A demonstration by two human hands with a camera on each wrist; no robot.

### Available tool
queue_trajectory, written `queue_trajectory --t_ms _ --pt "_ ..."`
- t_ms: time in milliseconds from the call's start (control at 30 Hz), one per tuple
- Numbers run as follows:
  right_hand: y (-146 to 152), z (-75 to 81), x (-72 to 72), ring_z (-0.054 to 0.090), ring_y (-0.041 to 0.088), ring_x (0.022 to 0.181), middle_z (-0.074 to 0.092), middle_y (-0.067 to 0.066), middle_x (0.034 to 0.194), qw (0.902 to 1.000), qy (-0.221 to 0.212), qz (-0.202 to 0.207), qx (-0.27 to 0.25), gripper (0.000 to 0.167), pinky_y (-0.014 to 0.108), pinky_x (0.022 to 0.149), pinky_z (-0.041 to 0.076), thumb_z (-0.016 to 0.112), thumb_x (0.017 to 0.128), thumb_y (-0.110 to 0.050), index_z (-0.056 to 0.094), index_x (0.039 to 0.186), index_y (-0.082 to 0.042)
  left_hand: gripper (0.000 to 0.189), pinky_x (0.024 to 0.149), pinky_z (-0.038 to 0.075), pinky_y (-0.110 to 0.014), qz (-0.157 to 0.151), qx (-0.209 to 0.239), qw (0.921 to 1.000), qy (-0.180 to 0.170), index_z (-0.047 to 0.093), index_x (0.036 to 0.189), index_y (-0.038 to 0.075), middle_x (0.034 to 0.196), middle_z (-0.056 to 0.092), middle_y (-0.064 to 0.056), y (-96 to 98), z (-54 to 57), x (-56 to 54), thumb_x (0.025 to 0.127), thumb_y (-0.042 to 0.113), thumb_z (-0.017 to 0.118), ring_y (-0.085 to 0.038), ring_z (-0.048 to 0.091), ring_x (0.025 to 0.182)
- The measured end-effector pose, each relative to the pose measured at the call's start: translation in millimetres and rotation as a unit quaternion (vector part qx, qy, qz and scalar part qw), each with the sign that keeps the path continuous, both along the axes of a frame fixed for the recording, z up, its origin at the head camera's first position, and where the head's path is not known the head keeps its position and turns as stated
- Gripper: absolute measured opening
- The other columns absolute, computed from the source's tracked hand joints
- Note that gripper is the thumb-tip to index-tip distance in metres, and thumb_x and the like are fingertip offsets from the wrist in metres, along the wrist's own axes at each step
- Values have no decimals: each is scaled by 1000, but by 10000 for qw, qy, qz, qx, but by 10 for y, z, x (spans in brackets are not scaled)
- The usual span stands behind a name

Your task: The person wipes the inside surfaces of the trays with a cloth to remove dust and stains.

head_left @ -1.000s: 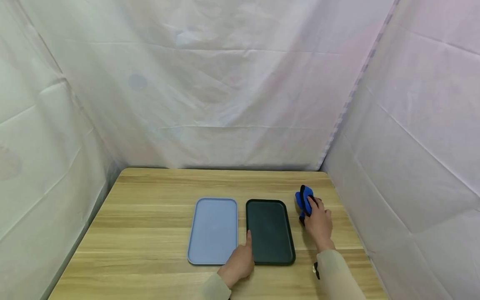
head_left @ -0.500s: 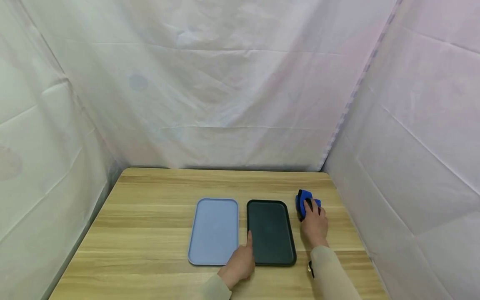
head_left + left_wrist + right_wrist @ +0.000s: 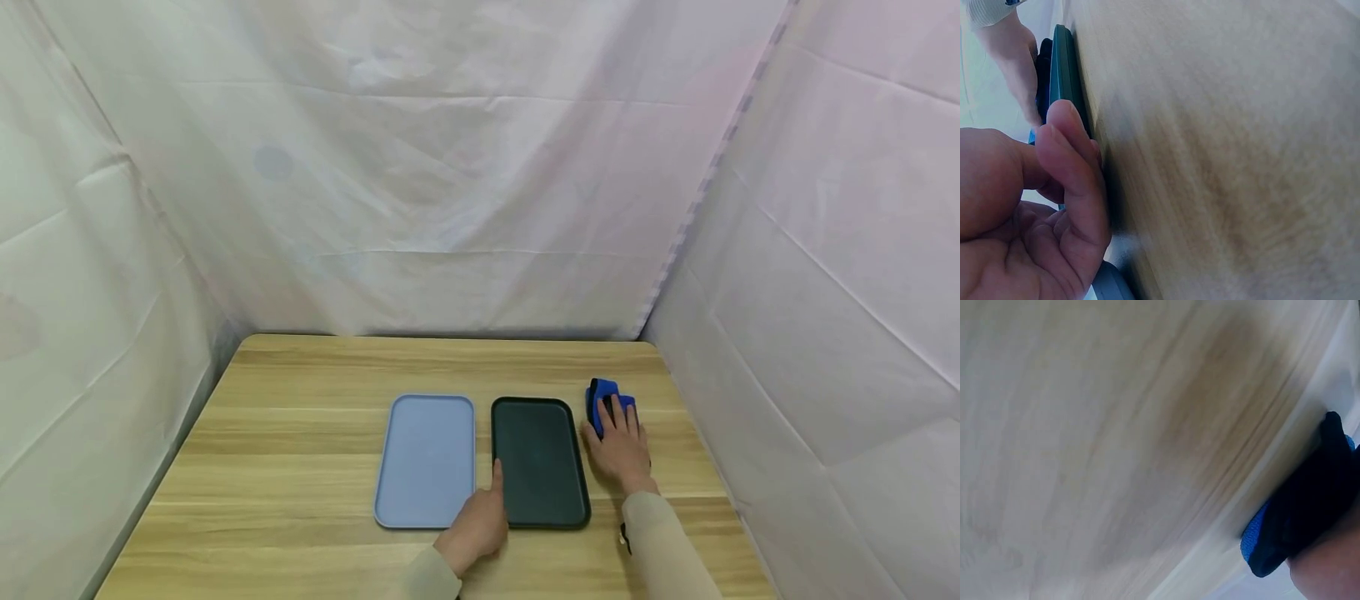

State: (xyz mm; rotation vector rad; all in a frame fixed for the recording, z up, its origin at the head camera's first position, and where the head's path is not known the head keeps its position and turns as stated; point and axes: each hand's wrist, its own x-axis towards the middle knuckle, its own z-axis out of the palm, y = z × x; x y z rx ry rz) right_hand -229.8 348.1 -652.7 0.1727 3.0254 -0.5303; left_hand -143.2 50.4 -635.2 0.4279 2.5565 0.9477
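Observation:
My right hand (image 3: pixel 621 450) lies spread over a folded blue and black cloth item (image 3: pixel 604 388) on the right side of the table, its fingers fairly straight. The right wrist view catches the dark edge of that cloth item (image 3: pixel 1304 500) beside a bit of the hand. What the cloth item is exactly, I cannot tell. My left hand (image 3: pixel 478 521) rests at the near end of two trays, index finger extended along the left rim of the dark green tray (image 3: pixel 538 458). Its other fingers curl loosely around nothing in the left wrist view. The light blue tray (image 3: pixel 427 462) lies just left of it.
Both trays lie flat, side by side with a narrow gap, on a wood-grain table (image 3: pixel 285 467). Pale fabric sheets (image 3: pixel 465 167) hang behind the table and along its left and right sides. The cloth item sits near the right-hand sheet (image 3: pixel 810 317).
My right hand has gone from gripping the raised, bunched cloth item to lying spread on it, and the item now lies lower and flatter. My left hand has stayed put.

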Motion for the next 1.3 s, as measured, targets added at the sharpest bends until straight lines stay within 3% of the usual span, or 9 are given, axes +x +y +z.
queue_trajectory --t_ms 133,333,633,967,1200,1300 --pt "-8 1 -5 -3 51 158 2 19 174 10000 -49 -21 -46 62 72 122 5 29 113 -40 18 167 -13 81 39 37 -25 11 15 10000 18 14 164 -5 49 51 2 3 -3 -20 97 2 61 -8 42 36" --pt "-6 -44 15 1 54 156 4 22 173 10000 -84 -7 -19 60 72 122 7 36 112 -29 19 167 -10 85 40 38 -26 52 8 9999 -107 14 164 -4 52 52 1 1 8 -22 94 -1 63 -10 45 37" --pt "-10 -103 13 2 55 156 3 24 173 9999 -45 -82 -76 59 72 121 6 36 112 -26 20 166 -10 84 39 38 -26 52 0 9999 -128 14 164 -4 52 52 0 2 11 -23 95 -1 62 -10 46 37" --pt "24 -54 24 -1 54 156 -1 23 173 9998 -59 -161 -129 59 72 122 4 34 112 -26 17 167 -11 86 39 36 -27 6 6 9999 -155 12 165 -2 50 52 0 16 -3 -72 95 -1 62 -11 44 37" --pt "-3 -68 38 -2 55 156 -1 22 173 9991 -120 -189 -348 60 74 120 4 35 112 -27 17 167 -12 92 41 32 -30 -17 -23 9995 -322 7 166 0 54 51 -2 -12 14 -25 92 -3 62 -15 40 44" --pt "-17 -33 37 -1 56 155 0 23 173 9985 -139 -114 -525 60 75 119 6 37 112 -28 18 167 -12 88 40 32 -30 -36 132 9989 -454 3 166 1 54 52 -1 -48 34 -4 96 1 58 -14 40 42"
